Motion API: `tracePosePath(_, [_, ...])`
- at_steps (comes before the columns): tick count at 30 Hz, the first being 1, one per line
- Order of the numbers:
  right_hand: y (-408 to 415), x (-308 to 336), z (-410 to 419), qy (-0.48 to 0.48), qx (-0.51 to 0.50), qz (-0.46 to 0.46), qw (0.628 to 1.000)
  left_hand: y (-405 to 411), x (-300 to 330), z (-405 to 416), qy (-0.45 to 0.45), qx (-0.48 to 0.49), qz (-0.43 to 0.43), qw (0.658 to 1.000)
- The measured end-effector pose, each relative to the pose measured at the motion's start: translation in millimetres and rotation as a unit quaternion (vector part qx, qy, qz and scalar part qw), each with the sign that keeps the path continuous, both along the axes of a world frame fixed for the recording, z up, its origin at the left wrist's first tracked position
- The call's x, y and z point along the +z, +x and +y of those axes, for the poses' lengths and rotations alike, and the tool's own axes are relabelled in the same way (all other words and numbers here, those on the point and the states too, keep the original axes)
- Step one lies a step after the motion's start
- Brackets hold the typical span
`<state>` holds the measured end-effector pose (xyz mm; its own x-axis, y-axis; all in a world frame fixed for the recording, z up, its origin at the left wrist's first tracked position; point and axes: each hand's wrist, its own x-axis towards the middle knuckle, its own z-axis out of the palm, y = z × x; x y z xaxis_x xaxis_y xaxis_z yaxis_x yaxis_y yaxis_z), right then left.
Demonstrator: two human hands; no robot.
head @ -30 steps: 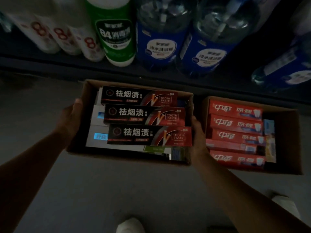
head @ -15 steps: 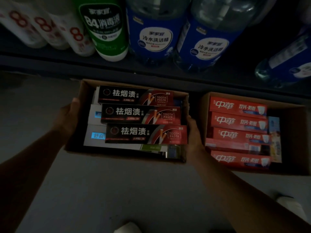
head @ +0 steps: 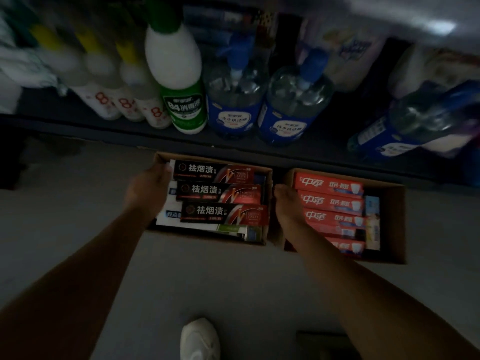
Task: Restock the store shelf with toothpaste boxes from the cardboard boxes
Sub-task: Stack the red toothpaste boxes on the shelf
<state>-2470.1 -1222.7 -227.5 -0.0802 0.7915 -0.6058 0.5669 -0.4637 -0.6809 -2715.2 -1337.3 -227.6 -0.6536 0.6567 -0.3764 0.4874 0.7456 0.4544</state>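
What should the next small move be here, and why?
Probably close the left hand on the top black toothpaste box and lift it out. Both cardboard boxes sit on the floor below the shelf, full and untouched. The left hand's fingers are at that box's end, inside the left cardboard box; the right hand lies between the two.
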Motion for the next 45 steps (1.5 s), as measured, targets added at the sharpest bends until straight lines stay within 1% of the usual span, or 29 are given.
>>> tracePosePath(2, [5, 29, 5, 0.051, 0.142, -0.066, 0.986, 29, 43, 11, 0.007, -0.064, 0.005, 0.998])
tracePosePath(4, [11, 65, 10, 0.081, 0.278, -0.139, 0.947, 52, 80, 25, -0.028, -0.137, 0.023, 0.99])
tracePosePath(5, [14, 83, 13, 0.094, 0.333, -0.173, 0.922, 63, 96, 31, -0.066, -0.177, 0.024, 0.982])
tracePosePath(6, [18, 101, 15, 0.102, 0.373, -0.198, 0.901, 75, 114, 37, -0.084, -0.213, 0.029, 0.973])
tracePosePath(7, [22, 116, 17, 0.105, 0.399, -0.216, 0.885, 87, 131, 44, -0.087, -0.241, 0.04, 0.966])
tracePosePath(10, [34, 157, 24, 0.127, 0.458, -0.259, 0.841, 115, 170, 60, -0.093, -0.284, 0.067, 0.952])
tracePosePath(13, [53, 193, 35, 0.139, 0.503, -0.278, 0.806, 148, 210, 75, -0.111, -0.324, 0.096, 0.935])
tracePosePath(16, [72, 219, 51, 0.159, 0.547, -0.288, 0.77, 180, 236, 90, -0.107, -0.337, 0.108, 0.929])
tracePosePath(18, [85, 230, 64, 0.171, 0.567, -0.277, 0.757, 200, 244, 101, -0.113, -0.339, 0.099, 0.929])
tracePosePath(20, [98, 237, 78, 0.18, 0.577, -0.253, 0.755, 216, 249, 114, -0.118, -0.337, 0.094, 0.929])
tracePosePath(22, [113, 239, 94, 0.187, 0.583, -0.235, 0.755, 233, 250, 128, -0.125, -0.333, 0.097, 0.93])
tracePosePath(24, [127, 234, 110, 0.2, 0.59, -0.239, 0.745, 246, 243, 147, -0.13, -0.337, 0.109, 0.926])
tracePosePath(26, [137, 218, 125, 0.203, 0.591, -0.246, 0.741, 256, 228, 167, -0.146, -0.35, 0.098, 0.92])
tracePosePath(29, [146, 180, 144, 0.203, 0.585, -0.241, 0.747, 265, 192, 192, -0.153, -0.382, 0.08, 0.908])
tracePosePath(32, [145, 135, 158, 0.232, 0.567, -0.221, 0.759, 259, 145, 207, -0.117, -0.401, 0.111, 0.902])
tracePosePath(37, [135, 62, 171, 0.301, 0.544, -0.212, 0.754, 234, 83, 219, -0.073, -0.426, 0.175, 0.885])
tracePosePath(41, [126, 30, 179, 0.36, 0.548, -0.185, 0.732, 220, 56, 228, -0.017, -0.433, 0.219, 0.874])
tracePosePath(45, [123, 16, 183, 0.414, 0.546, -0.171, 0.708, 218, 44, 224, 0.006, -0.428, 0.246, 0.87])
